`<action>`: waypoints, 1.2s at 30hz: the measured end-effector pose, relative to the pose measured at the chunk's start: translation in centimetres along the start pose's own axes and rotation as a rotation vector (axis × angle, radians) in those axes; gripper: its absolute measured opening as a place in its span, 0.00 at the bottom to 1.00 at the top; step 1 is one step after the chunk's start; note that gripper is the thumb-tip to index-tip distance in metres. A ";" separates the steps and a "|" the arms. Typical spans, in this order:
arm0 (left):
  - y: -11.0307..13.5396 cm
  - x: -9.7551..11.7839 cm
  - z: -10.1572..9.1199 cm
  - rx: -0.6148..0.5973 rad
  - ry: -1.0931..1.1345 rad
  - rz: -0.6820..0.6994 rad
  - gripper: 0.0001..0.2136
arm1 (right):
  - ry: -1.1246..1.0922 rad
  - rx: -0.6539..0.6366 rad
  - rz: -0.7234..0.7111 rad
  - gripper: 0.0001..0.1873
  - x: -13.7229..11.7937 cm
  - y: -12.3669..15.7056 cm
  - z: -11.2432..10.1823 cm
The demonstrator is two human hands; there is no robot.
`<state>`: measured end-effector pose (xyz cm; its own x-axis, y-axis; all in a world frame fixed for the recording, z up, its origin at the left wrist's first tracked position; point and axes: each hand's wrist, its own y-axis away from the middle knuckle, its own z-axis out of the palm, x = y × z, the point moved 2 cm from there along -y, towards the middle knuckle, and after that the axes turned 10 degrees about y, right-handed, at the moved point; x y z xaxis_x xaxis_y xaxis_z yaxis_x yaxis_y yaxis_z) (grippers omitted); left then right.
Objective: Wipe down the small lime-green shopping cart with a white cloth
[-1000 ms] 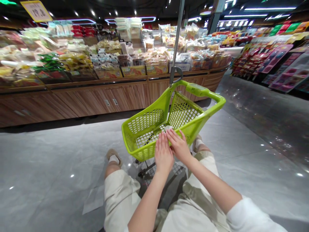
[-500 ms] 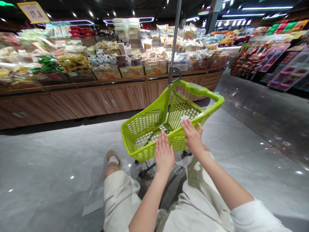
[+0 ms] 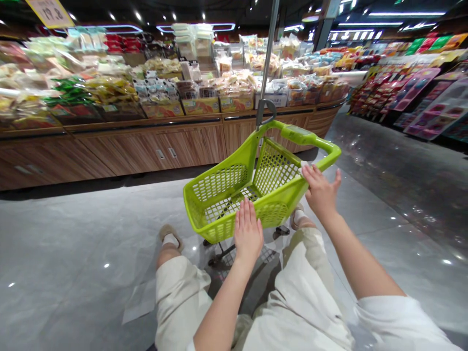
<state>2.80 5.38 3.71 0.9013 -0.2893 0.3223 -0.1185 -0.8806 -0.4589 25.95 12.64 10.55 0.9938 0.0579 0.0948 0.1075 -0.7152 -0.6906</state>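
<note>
A lime-green shopping cart [image 3: 215, 187] with perforated basket walls stands in front of me, nothing visible in its basket. My left hand [image 3: 249, 234] rests with straight fingers at the near side rim, palm towards the basket. Farther right, my right hand [image 3: 321, 192] is at the same rim close to the handle [image 3: 331, 150]. Its fingers press a small white tissue [image 3: 303, 165] on the rim; most of the tissue is hidden beneath them, and the thumb sticks out to the side.
Behind the cart runs a wooden display counter [image 3: 139, 151] piled with packaged foods. A metal pole [image 3: 269, 53] rises from the cart's far side. Racks of packets [image 3: 383, 87] stand at right. My legs straddle the cart on grey tiled floor [image 3: 73, 243].
My right hand has slid right along the rim towards the handle, carrying the white tissue. My left hand and the cart have stayed nearly still.
</note>
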 end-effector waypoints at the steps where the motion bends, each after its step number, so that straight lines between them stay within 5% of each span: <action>1: 0.0 0.1 0.1 0.003 0.004 -0.005 0.31 | 0.010 -0.004 0.019 0.36 -0.6 0.0 0.0; 7: 0.0 0.3 0.4 -0.010 -0.018 -0.014 0.31 | -0.141 -0.137 -0.234 0.35 -11.7 4.1 0.1; 9: 0.0 0.2 0.4 -0.017 -0.028 -0.010 0.32 | -0.190 -0.144 -0.322 0.34 -13.6 5.2 0.1; 13: 0.1 -0.1 0.0 -0.005 -0.021 -0.007 0.32 | -0.167 -0.137 -0.389 0.38 -9.8 4.4 0.0; 17: 0.2 -0.2 -0.2 -0.006 -0.009 -0.004 0.32 | -0.020 -0.056 -0.200 0.37 -1.2 1.1 -0.5; 19: 0.2 -0.1 -0.2 -0.004 0.002 -0.010 0.32 | 0.022 -0.026 -0.116 0.36 0.9 0.0 -0.7; 22: 0.1 0.2 -0.1 0.002 0.013 -0.018 0.33 | 0.009 -0.038 -0.064 0.40 -0.7 0.4 -0.7; 27: 0.0 0.3 0.2 -0.002 0.002 -0.022 0.34 | -0.183 -0.138 -0.220 0.39 -11.1 4.1 -0.3; 30: 0.1 0.0 0.2 -0.013 -0.014 -0.021 0.34 | -0.251 -0.157 -0.339 0.34 -14.1 5.2 -0.4; 33: 0.1 -0.3 -0.2 -0.015 -0.027 -0.011 0.33 | -0.226 -0.169 -0.425 0.37 -11.0 4.2 -0.5; 36: 0.2 -0.4 -0.6 -0.009 -0.022 0.001 0.32 | -0.113 -0.103 -0.322 0.35 -4.2 1.7 -0.6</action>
<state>2.17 5.13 3.96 0.9103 -0.2819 0.3032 -0.1232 -0.8837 -0.4516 21.99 10.72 9.44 0.9069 0.3642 0.2117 0.4179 -0.7141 -0.5617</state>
